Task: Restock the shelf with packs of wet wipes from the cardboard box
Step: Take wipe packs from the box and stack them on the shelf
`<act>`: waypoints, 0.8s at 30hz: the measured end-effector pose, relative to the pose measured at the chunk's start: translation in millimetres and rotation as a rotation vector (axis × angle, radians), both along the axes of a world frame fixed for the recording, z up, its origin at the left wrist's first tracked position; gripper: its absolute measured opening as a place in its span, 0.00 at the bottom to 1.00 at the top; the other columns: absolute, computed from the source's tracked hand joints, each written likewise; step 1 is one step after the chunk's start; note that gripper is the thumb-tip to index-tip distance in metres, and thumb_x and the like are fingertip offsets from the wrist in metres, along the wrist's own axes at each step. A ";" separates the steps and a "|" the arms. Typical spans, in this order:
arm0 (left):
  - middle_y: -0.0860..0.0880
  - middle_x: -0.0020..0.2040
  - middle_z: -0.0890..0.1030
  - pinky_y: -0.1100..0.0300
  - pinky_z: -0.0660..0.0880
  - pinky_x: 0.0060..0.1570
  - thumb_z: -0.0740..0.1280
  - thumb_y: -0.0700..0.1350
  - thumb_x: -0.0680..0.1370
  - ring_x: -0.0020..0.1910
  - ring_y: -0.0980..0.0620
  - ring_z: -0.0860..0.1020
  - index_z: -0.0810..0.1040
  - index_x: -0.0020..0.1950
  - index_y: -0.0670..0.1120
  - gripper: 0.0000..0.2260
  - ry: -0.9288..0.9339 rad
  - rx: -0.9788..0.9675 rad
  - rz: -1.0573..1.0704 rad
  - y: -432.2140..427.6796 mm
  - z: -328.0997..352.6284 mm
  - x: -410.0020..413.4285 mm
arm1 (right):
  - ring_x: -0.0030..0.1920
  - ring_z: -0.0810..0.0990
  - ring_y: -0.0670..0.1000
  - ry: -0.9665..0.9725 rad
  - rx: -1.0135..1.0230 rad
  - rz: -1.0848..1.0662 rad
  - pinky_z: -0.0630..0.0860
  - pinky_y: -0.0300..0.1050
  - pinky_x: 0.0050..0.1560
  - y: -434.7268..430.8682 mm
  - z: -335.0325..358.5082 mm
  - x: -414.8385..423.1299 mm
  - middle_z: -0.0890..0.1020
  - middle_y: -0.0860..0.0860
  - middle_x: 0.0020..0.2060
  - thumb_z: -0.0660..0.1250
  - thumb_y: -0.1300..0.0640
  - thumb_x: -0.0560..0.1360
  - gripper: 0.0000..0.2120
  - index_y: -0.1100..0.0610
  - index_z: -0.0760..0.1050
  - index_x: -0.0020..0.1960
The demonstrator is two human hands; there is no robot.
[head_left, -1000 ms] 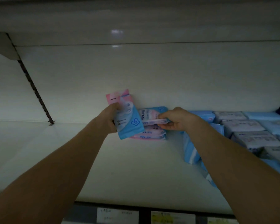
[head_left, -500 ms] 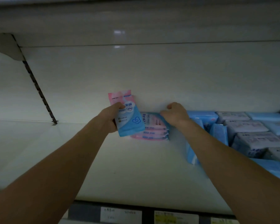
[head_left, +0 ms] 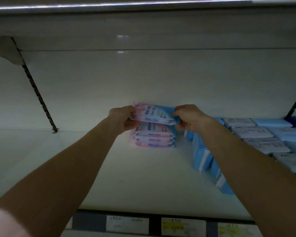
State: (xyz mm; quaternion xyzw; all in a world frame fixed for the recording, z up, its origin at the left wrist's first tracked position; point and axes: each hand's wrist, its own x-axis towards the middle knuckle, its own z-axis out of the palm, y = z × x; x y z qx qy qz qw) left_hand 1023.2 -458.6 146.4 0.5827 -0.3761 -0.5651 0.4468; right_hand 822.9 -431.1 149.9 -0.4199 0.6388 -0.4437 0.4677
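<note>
At a dimly lit store display, we face a white shelf (head_left: 140,182) whose deck lies bare across its left and middle. A pale back panel (head_left: 161,79) rises behind it, and the underside of an upper shelf (head_left: 143,24) closes the top of the view. At the left, a slotted upright (head_left: 39,98) runs down the panel to the deck from beneath a curved bracket (head_left: 5,48).

Our two bare forearms (head_left: 67,168) reach up and inward from the bottom corners.

At the right, rows of pale flat packs (head_left: 256,132) cover the deck out to the edge of the view. Just left of them, blue packs (head_left: 201,156) stand on edge in a line running toward us, partly hidden by our right forearm.

At the back of the deck, close against the panel and a gap away from the blue packs, sits a stack (head_left: 154,139) of pink-and-blue wet wipes lying flat.

Directly over that stack we hold one more wet wipe pack (head_left: 155,115), lying flat with its pink end to the left and its blue end to the right. We cannot tell whether it touches the pack below.

Our left hand (head_left: 125,118) grips the pink end with curled fingers, and our right hand (head_left: 190,118) grips the blue end likewise.

Along the shelf's front lip sit price labels (head_left: 126,224), too blurred to read.
</note>
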 end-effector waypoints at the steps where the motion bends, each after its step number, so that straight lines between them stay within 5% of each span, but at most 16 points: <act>1: 0.41 0.37 0.79 0.60 0.78 0.23 0.67 0.36 0.76 0.26 0.48 0.79 0.74 0.41 0.39 0.04 -0.080 -0.008 -0.011 -0.1 0.9 -0.6 | 0.32 0.72 0.49 0.043 0.004 -0.018 0.70 0.33 0.22 -1.6 -0.1 -1.3 0.74 0.57 0.36 0.63 0.68 0.75 0.05 0.60 0.73 0.47; 5: 0.42 0.34 0.77 0.57 0.77 0.32 0.68 0.30 0.72 0.30 0.48 0.76 0.73 0.36 0.38 0.08 -0.329 -0.044 -0.011 -8.2 -0.7 -0.9 | 0.37 0.74 0.50 0.184 0.028 0.017 0.76 0.41 0.33 -6.4 -4.1 2.4 0.74 0.56 0.39 0.64 0.69 0.74 0.07 0.61 0.71 0.40; 8: 0.41 0.31 0.76 0.58 0.77 0.30 0.69 0.30 0.72 0.27 0.49 0.75 0.73 0.34 0.37 0.09 -0.461 -0.049 -0.012 -14.8 -7.7 -1.2 | 0.44 0.76 0.53 0.210 0.037 0.008 0.77 0.44 0.39 -9.5 -12.6 8.4 0.74 0.57 0.42 0.65 0.72 0.73 0.07 0.62 0.74 0.48; 12: 0.40 0.31 0.78 0.56 0.79 0.32 0.71 0.31 0.71 0.28 0.47 0.77 0.75 0.34 0.36 0.07 -0.532 -0.032 -0.030 -17.8 -19.3 0.2 | 0.36 0.77 0.53 0.298 0.070 -0.008 0.79 0.44 0.36 -13.0 -24.9 10.7 0.76 0.58 0.39 0.67 0.71 0.71 0.06 0.65 0.76 0.47; 17: 0.41 0.33 0.79 0.56 0.77 0.33 0.69 0.35 0.74 0.31 0.48 0.79 0.75 0.37 0.37 0.07 -0.589 -0.047 -0.016 -22.5 -26.5 3.4 | 0.43 0.79 0.56 0.329 0.035 -0.013 0.80 0.52 0.48 -13.2 -28.9 10.5 0.78 0.59 0.43 0.69 0.70 0.71 0.12 0.70 0.78 0.54; 20: 0.40 0.41 0.80 0.53 0.77 0.40 0.67 0.39 0.76 0.39 0.44 0.79 0.76 0.44 0.36 0.06 -0.599 -0.062 -0.011 -22.5 -28.7 2.4 | 0.35 0.75 0.51 0.357 0.005 0.028 0.73 0.42 0.33 -8.5 -28.3 10.0 0.77 0.57 0.38 0.70 0.65 0.71 0.13 0.68 0.79 0.54; 24: 0.40 0.61 0.75 0.43 0.73 0.57 0.66 0.57 0.77 0.61 0.37 0.74 0.70 0.67 0.37 0.27 -0.474 0.060 -0.198 -9.0 -26.0 -3.9 | 0.43 0.76 0.51 0.242 0.060 0.062 0.72 0.40 0.32 -1.4 -33.1 13.5 0.77 0.55 0.50 0.72 0.54 0.73 0.24 0.60 0.68 0.65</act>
